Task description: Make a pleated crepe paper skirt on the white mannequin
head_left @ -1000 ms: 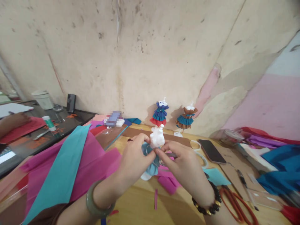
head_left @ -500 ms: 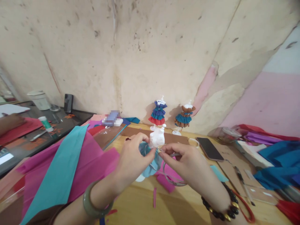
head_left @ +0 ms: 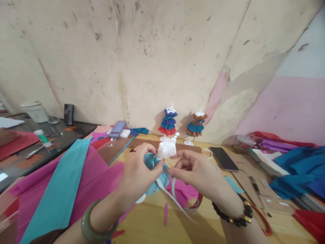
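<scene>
A small white mannequin [head_left: 167, 149] tilts between my two hands, with a light blue crepe-paper skirt [head_left: 158, 184] gathered at its waist. My left hand [head_left: 141, 169] is closed around the gathered top of the skirt, thumb and fingers pinching it at the waist. On the other side, my right hand [head_left: 196, 169] has its fingers curled, thumb and fingertips together at a thin pale ribbon [head_left: 174, 198]. The ribbon passes round the waist, and loose lengths hang below the hands. My fingers hide part of where it wraps.
Two mannequins in ruffled dresses [head_left: 169, 122] [head_left: 195, 127] stand against the wall. A phone [head_left: 223, 158], pen [head_left: 255, 186] and orange-handled scissors [head_left: 262, 222] lie right. Pink crepe paper [head_left: 101, 189] and a turquoise strip [head_left: 58, 189] spread left. A glue stick [head_left: 42, 138] stands on the dark table.
The right hand has moved slightly away from the waist, and a loose ribbon end now hangs down in front. The mannequin tilts more. The whole view has shifted a little.
</scene>
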Available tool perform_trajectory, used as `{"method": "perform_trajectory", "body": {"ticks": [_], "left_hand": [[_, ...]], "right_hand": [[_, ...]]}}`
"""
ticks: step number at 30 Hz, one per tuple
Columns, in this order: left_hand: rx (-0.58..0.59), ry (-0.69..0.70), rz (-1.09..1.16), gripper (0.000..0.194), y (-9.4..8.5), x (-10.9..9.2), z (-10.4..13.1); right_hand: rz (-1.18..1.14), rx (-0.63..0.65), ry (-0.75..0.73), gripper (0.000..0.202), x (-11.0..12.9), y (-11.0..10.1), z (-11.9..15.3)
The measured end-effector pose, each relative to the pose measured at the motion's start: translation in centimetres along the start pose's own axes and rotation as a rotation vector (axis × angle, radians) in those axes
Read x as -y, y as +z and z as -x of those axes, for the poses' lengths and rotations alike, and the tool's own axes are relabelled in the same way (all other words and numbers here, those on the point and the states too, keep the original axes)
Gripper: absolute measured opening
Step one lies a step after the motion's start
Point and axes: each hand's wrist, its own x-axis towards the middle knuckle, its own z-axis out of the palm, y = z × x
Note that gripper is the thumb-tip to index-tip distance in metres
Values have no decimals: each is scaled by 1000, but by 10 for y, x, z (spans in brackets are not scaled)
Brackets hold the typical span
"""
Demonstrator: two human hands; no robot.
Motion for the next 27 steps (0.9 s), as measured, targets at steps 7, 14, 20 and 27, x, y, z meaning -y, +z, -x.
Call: {"method": "perform_trajectory", "body": {"ticks": [7, 14, 20, 27], "left_hand": [[-22, 29, -30, 15, -2, 0, 0], [-3, -9, 12, 17, -4, 2, 1], [75, -30, 201, 19, -1, 6, -2], [222, -90, 432, 26, 0, 11, -4]], "right_hand": [[-62, 82, 17, 23, 1, -5, 1], [-41, 66, -54, 23, -4, -10, -1], [-11, 72, -105, 24, -7, -14, -5], [-26, 73, -134, 17, -9, -17, -3]]}}
